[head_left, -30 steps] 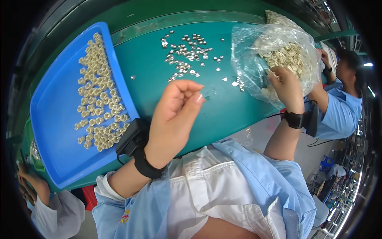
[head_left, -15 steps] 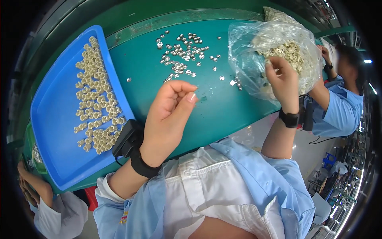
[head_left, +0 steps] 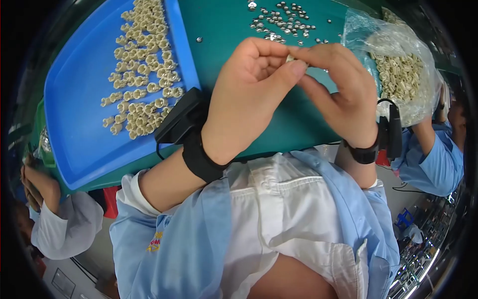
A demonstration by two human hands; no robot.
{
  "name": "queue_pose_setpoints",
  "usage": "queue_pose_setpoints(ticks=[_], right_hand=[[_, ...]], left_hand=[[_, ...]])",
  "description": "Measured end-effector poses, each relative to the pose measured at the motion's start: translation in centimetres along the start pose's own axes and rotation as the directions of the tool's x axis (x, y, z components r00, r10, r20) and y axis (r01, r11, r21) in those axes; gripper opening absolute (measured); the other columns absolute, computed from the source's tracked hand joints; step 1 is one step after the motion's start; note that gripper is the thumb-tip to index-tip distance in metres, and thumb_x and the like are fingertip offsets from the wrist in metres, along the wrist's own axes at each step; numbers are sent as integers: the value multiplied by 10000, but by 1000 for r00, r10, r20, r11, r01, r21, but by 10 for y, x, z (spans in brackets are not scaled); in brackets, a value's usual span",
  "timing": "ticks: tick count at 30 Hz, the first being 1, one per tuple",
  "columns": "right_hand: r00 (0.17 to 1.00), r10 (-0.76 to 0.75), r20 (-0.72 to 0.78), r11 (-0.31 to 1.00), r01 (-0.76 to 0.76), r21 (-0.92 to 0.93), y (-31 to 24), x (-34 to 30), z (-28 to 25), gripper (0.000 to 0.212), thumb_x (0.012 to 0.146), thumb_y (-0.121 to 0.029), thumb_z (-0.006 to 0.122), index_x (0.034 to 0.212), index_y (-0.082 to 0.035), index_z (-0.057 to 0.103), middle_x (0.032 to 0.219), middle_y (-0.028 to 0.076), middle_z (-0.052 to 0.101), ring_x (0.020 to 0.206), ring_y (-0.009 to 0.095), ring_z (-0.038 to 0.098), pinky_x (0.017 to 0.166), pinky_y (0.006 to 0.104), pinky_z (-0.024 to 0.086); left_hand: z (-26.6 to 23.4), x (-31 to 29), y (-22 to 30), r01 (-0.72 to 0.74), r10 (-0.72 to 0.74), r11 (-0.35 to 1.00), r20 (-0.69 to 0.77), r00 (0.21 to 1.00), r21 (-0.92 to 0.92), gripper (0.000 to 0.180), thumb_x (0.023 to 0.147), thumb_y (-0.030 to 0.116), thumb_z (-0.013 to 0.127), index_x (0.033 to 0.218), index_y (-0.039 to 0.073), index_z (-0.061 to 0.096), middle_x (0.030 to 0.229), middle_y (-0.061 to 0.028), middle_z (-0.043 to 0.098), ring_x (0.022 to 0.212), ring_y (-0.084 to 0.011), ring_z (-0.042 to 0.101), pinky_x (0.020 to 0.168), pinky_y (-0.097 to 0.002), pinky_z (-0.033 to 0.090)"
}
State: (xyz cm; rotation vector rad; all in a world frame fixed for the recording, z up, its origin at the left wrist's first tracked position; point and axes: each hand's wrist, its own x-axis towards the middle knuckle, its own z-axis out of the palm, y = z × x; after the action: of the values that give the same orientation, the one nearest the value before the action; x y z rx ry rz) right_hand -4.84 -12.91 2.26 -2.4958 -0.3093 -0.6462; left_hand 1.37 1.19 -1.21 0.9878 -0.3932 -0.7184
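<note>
- The left hand [head_left: 244,99] has its thumb and forefinger pinched together on a small cream piece [head_left: 290,58]; its other fingers curl in toward the palm.
- That piece sits at the fingertips, above the table, between the two hands and mostly covered by them.
- The right hand [head_left: 348,94] reaches in from the other side, its forefinger bent over to meet the left fingertips. Its thumb sits lower, apart from the forefinger along most of its length, with the tip close behind the left thumb. Whether it also grips the piece I cannot tell.
- Each wrist wears a black strap: the left strap [head_left: 201,162] with a dark boxy device [head_left: 181,117] beside it, the right strap [head_left: 361,153] with a similar unit.
- Beneath the hands lies the green table [head_left: 284,119].
- Beyond the fingers, small silver discs [head_left: 286,22] are scattered over the tabletop; a lone disc [head_left: 199,39] lies near the tray.
- To the right, a clear plastic bag [head_left: 358,35] lies open, with many loose cream parts [head_left: 398,77] inside.
- To the left, a blue tray [head_left: 79,109] bears crowded cup-shaped cream pieces [head_left: 144,74] along its right side.
- Farther out, a co-worker's blue sleeve [head_left: 430,157] shows at the right and another person's pale sleeve [head_left: 74,224] at the left.
</note>
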Motion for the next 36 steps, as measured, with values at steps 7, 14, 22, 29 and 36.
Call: queue_pose_setpoints(ticks=[7, 14, 22, 29, 36], right_hand=[[957, 266, 112, 962, -271, 27, 16, 20, 3, 250, 721, -28, 608, 969, -12, 572, 878, 110, 598, 774, 241, 573, 680, 286, 452], [956, 166, 244, 983, -139, -124, 50, 22, 35, 185, 724, -67, 620, 904, -37, 588, 796, 117, 580, 727, 279, 560, 645, 323, 453], [967, 200, 158, 980, -195, -41, 64, 13, 33, 139, 781, -67, 586, 908, -17, 556, 795, 91, 580, 723, 210, 560, 660, 283, 447], [838, 465, 287, 603, -537, 590, 71, 14, 16, 127, 829, -89, 578, 933, -19, 564, 848, 41, 600, 745, 106, 546, 679, 218, 442], [823, 435, 366, 322, -522, 790, 64, 15, 8, 139, 836, -70, 563, 961, -12, 562, 855, 47, 604, 786, 103, 571, 693, 211, 455]], left_hand=[[-3, -4, 11, -130, 115, 985, -126, 985, -117, 228, 878, 121, 513, 1080, 22, 473, 904, -37, 553, 813, -90, 522, 743, -221, 398], [-8, 0, 9, -136, 120, 984, -130, 984, -116, 219, 894, 145, 484, 1082, 31, 494, 889, -25, 539, 815, -87, 499, 738, -228, 383], [-8, 1, 9, -81, 68, 995, -176, 982, -66, 210, 902, 160, 474, 1076, 46, 503, 902, -18, 535, 824, -85, 486, 730, -228, 373], [-5, 2, 4, -5, 7, 1000, -194, 981, 12, 220, 906, 176, 473, 1086, 53, 503, 901, -14, 533, 815, -81, 480, 722, -222, 364], [-4, 1, 2, 17, -9, 999, -192, 981, 37, 227, 908, 179, 473, 1096, 54, 500, 900, -13, 535, 825, -81, 486, 725, -221, 363]])
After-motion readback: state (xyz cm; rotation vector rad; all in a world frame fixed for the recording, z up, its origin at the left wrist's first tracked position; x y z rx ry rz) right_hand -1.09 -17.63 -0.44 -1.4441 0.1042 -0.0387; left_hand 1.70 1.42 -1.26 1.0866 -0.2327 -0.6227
